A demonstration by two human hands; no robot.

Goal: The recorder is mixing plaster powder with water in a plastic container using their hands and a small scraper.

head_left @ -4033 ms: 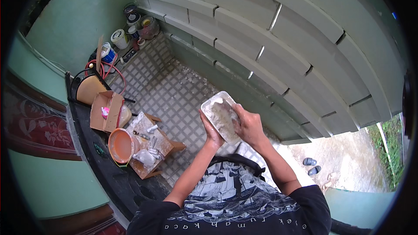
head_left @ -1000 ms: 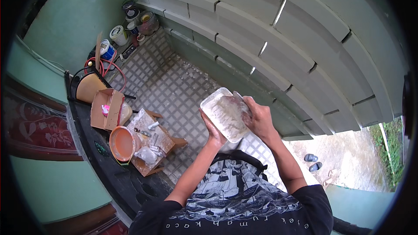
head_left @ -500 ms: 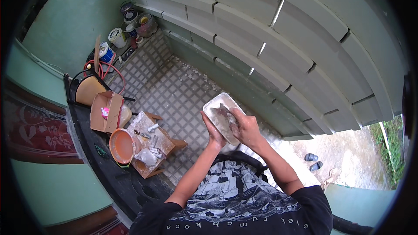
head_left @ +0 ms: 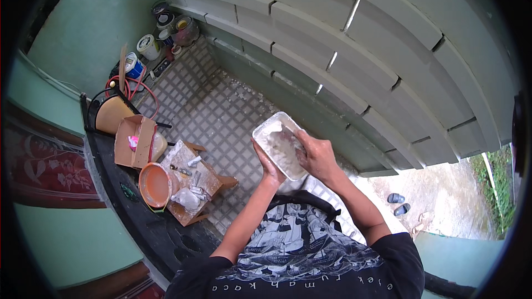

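My left hand (head_left: 268, 167) holds a white rectangular tray (head_left: 268, 120) from below and along its left side, in front of my body. Whitish paste (head_left: 281, 152) is smeared over the inside of the tray. My right hand (head_left: 318, 156) is closed around a flat putty knife (head_left: 290, 137), whose greyish, paste-coated blade is inside the tray. The right fingers cover most of its handle.
A paste-spattered wooden stool (head_left: 208, 171) with tools on it stands at left, beside an orange bucket (head_left: 156, 186) and a cardboard box (head_left: 136, 143). A chair (head_left: 112, 115) is behind them. The grey block wall (head_left: 310, 19) rises ahead. Sandals (head_left: 395, 199) lie at right.
The tray has shifted slightly up and left and now tilts so more of its paste shows. The putty knife has turned within it, its blade seen more edge-on.
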